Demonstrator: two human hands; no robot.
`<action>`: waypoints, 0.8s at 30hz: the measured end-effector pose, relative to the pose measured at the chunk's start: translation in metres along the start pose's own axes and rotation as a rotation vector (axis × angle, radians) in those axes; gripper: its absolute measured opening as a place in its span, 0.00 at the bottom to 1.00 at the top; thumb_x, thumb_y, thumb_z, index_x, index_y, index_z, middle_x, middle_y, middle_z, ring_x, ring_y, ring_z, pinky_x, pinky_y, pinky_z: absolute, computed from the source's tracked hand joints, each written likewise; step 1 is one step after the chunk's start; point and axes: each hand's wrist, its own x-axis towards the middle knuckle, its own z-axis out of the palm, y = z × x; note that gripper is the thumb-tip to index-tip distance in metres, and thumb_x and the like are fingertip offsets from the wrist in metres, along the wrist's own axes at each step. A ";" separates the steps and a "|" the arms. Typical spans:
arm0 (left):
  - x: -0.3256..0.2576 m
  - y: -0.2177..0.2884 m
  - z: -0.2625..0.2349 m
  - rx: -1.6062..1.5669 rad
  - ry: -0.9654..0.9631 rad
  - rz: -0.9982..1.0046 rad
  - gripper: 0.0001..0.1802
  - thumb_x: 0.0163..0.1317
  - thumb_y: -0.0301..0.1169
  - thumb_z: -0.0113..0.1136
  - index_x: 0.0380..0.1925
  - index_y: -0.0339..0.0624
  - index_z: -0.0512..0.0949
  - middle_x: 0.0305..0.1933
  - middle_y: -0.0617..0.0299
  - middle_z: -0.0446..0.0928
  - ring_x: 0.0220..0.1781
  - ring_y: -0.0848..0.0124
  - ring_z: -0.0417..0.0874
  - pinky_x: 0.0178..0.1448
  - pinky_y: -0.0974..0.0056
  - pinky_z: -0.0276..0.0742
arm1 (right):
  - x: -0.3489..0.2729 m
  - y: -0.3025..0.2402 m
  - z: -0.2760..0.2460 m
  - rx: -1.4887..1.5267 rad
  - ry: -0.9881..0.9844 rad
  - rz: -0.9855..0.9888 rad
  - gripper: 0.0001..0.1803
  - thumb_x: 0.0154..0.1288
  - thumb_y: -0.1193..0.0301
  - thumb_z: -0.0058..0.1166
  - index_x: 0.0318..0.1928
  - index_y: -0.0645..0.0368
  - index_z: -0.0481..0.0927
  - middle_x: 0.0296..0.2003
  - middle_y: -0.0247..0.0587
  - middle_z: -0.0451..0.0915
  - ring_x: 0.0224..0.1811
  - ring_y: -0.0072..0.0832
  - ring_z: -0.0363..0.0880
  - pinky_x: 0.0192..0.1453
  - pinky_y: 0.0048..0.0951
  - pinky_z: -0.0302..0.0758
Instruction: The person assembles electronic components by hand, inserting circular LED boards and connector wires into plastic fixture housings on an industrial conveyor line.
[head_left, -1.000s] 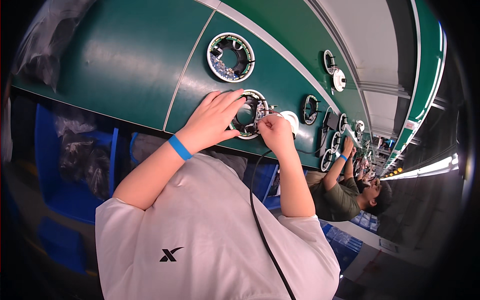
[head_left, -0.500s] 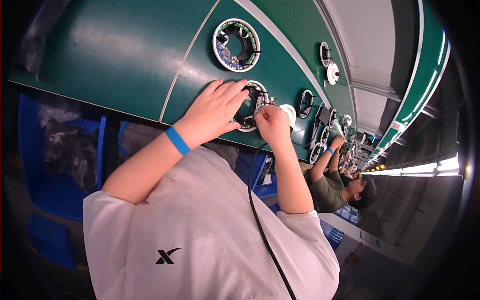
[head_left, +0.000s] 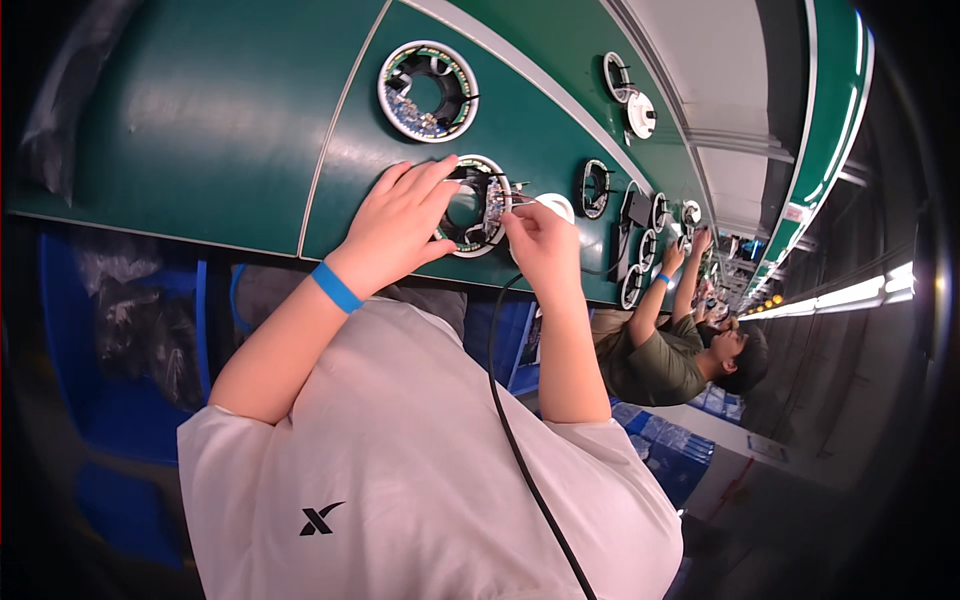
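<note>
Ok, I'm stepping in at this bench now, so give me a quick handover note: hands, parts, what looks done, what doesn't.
Left hand: flat on the ring-shaped lamp assembly, steadying it on the green bench.
Right hand: fingers pinched at the ring's right edge, by its wires; what they hold is too small to tell.
A second ring assembly lies farther up the bench; a white round cover sits just right of the hands.
A black cable runs down across the white shirt.
Done or left: cannot tell; the ring is open, no cover on it.
</note>
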 end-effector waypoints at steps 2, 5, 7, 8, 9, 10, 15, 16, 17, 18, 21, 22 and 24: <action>0.001 0.002 -0.004 -0.010 0.004 0.025 0.39 0.51 0.37 0.78 0.63 0.40 0.73 0.76 0.53 0.66 0.74 0.54 0.70 0.79 0.49 0.61 | -0.004 0.017 -0.004 0.256 0.294 -0.142 0.06 0.66 0.74 0.64 0.36 0.65 0.85 0.31 0.47 0.87 0.28 0.33 0.87 0.36 0.31 0.82; 0.003 0.006 -0.006 -0.138 0.076 -0.066 0.38 0.52 0.33 0.74 0.64 0.40 0.73 0.70 0.53 0.70 0.70 0.49 0.71 0.75 0.49 0.63 | -0.005 0.070 -0.014 0.375 0.457 -0.083 0.06 0.69 0.78 0.59 0.44 0.65 0.84 0.41 0.45 0.85 0.43 0.30 0.85 0.45 0.30 0.84; 0.003 0.006 -0.002 -0.060 0.103 -0.097 0.36 0.53 0.33 0.73 0.64 0.41 0.73 0.68 0.53 0.72 0.69 0.50 0.71 0.73 0.49 0.64 | -0.010 0.095 -0.018 0.333 0.444 0.011 0.13 0.70 0.77 0.59 0.53 0.67 0.82 0.49 0.46 0.84 0.51 0.30 0.84 0.52 0.30 0.83; 0.003 0.006 0.000 0.006 0.148 -0.145 0.35 0.54 0.33 0.72 0.64 0.41 0.74 0.66 0.53 0.73 0.67 0.51 0.72 0.70 0.49 0.65 | -0.013 0.115 -0.015 0.351 0.458 0.012 0.13 0.70 0.77 0.59 0.53 0.67 0.82 0.49 0.46 0.84 0.51 0.30 0.84 0.52 0.30 0.83; 0.006 0.006 0.005 0.078 0.232 -0.140 0.29 0.55 0.32 0.70 0.59 0.41 0.77 0.59 0.55 0.75 0.62 0.53 0.73 0.64 0.50 0.65 | -0.014 0.139 -0.008 0.431 0.410 0.127 0.17 0.69 0.77 0.60 0.57 0.68 0.81 0.51 0.47 0.84 0.53 0.31 0.84 0.53 0.30 0.83; 0.006 0.006 0.008 0.094 0.228 -0.132 0.29 0.55 0.32 0.70 0.59 0.41 0.77 0.59 0.55 0.75 0.62 0.53 0.73 0.64 0.50 0.65 | -0.017 0.145 -0.008 0.509 0.351 0.240 0.20 0.69 0.76 0.60 0.60 0.69 0.79 0.53 0.48 0.84 0.55 0.32 0.84 0.53 0.30 0.83; 0.016 0.007 0.011 0.235 0.161 -0.236 0.13 0.57 0.32 0.68 0.42 0.43 0.84 0.47 0.61 0.76 0.54 0.58 0.74 0.54 0.51 0.65 | -0.028 0.149 -0.006 1.000 0.091 0.398 0.20 0.78 0.72 0.52 0.63 0.71 0.76 0.49 0.47 0.86 0.45 0.28 0.87 0.44 0.31 0.86; 0.019 0.005 0.010 0.249 0.130 -0.273 0.11 0.57 0.33 0.68 0.40 0.44 0.84 0.46 0.62 0.77 0.53 0.60 0.74 0.54 0.51 0.65 | -0.029 0.154 -0.004 1.020 0.098 0.399 0.20 0.78 0.72 0.52 0.63 0.71 0.76 0.49 0.47 0.86 0.45 0.28 0.87 0.44 0.31 0.86; 0.022 0.006 0.008 0.279 0.183 -0.217 0.07 0.59 0.33 0.66 0.36 0.45 0.84 0.39 0.62 0.81 0.47 0.60 0.79 0.50 0.50 0.67 | -0.029 0.159 -0.001 1.152 0.038 0.371 0.20 0.78 0.72 0.52 0.63 0.70 0.76 0.47 0.46 0.86 0.42 0.28 0.87 0.42 0.30 0.86; 0.023 0.007 0.007 0.294 0.176 -0.201 0.07 0.59 0.33 0.66 0.36 0.45 0.84 0.39 0.62 0.81 0.47 0.60 0.79 0.50 0.50 0.67 | -0.028 0.162 0.002 1.283 -0.023 0.339 0.19 0.78 0.71 0.51 0.63 0.70 0.76 0.45 0.45 0.86 0.39 0.28 0.87 0.41 0.29 0.86; 0.034 0.008 0.005 0.034 0.072 -0.337 0.08 0.63 0.33 0.64 0.35 0.40 0.81 0.30 0.53 0.85 0.29 0.50 0.85 0.38 0.48 0.75 | -0.032 0.172 0.015 1.450 -0.121 0.275 0.20 0.77 0.74 0.53 0.64 0.71 0.74 0.45 0.44 0.86 0.37 0.28 0.87 0.40 0.28 0.86; 0.038 0.014 0.002 0.052 0.069 -0.321 0.08 0.63 0.33 0.64 0.35 0.40 0.81 0.30 0.53 0.85 0.29 0.50 0.85 0.38 0.48 0.75 | -0.035 0.172 0.018 1.493 -0.106 0.251 0.22 0.74 0.77 0.55 0.64 0.72 0.74 0.45 0.45 0.86 0.38 0.28 0.87 0.40 0.28 0.86; 0.050 0.024 -0.006 -0.118 0.003 -0.370 0.08 0.66 0.32 0.63 0.35 0.39 0.80 0.31 0.51 0.86 0.28 0.52 0.86 0.36 0.51 0.78 | -0.034 0.171 0.021 1.468 -0.061 0.241 0.23 0.71 0.79 0.58 0.64 0.72 0.74 0.46 0.45 0.86 0.37 0.26 0.86 0.39 0.27 0.86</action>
